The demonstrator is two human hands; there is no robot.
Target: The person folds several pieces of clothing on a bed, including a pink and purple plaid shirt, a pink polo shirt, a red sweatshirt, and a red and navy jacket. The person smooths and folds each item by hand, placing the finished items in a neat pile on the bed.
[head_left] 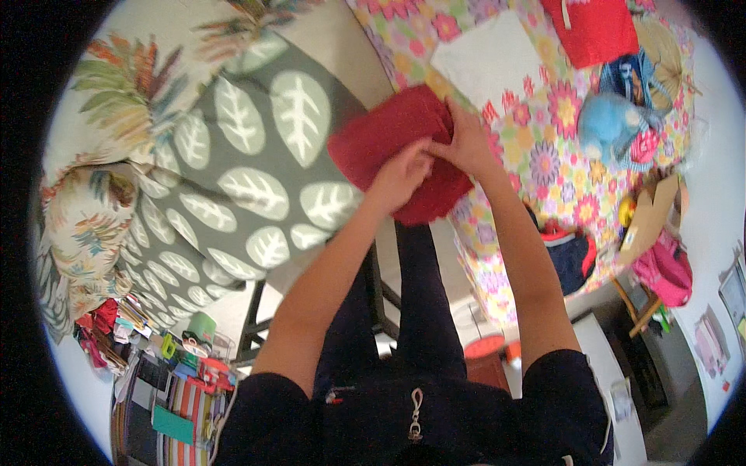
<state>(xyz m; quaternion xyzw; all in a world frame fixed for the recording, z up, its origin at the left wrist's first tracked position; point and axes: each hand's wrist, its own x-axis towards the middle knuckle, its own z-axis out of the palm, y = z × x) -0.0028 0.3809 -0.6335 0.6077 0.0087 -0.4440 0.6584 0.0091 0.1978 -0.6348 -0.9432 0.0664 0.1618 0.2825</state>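
A dark red folded cloth (392,128), bundled thick, is held up in front of me between the two beds. My right hand (471,141) grips its right edge, with the thumb toward the front and the other fingers partly hidden behind the folds. Against the front of the bundle, my left hand (402,175) has its fingers curled in and touches the right thumb. The lower part of the cloth (435,203) hangs below both hands. Its exact kind cannot be made out.
At left lies a grey-green leaf-print bedspread (256,190). A flowered bedspread (536,167) at right bears a white cloth (493,58), a red cloth (594,33), a blue plush toy (610,128) and a dark bag (571,256). Books and boxes (179,380) crowd the lower left.
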